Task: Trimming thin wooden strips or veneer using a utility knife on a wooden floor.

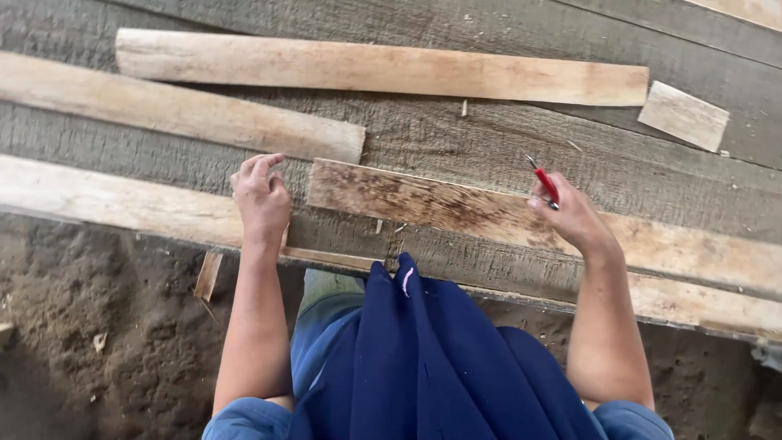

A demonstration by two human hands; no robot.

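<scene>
The stained board (456, 213) lies flat on the planks (489, 147), long axis running left to right — sitting between both hands. The left hand (261, 200) rests loosely curled just beside its left end, holding nothing. The right hand (570, 216) grips a red pencil (544, 182) over the board's right part — it's nearer.

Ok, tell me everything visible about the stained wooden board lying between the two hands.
The stained, rough-sawn wooden board is a long flat plank, pale brown with dark blotches near its left end. That end is cut square. It lies flat on the grey weathered plank surface, running slightly down to the right. The right hand, holding a red-handled pen-like tool, rests on it; the left hand sits just beside its left end on the surface.
</scene>
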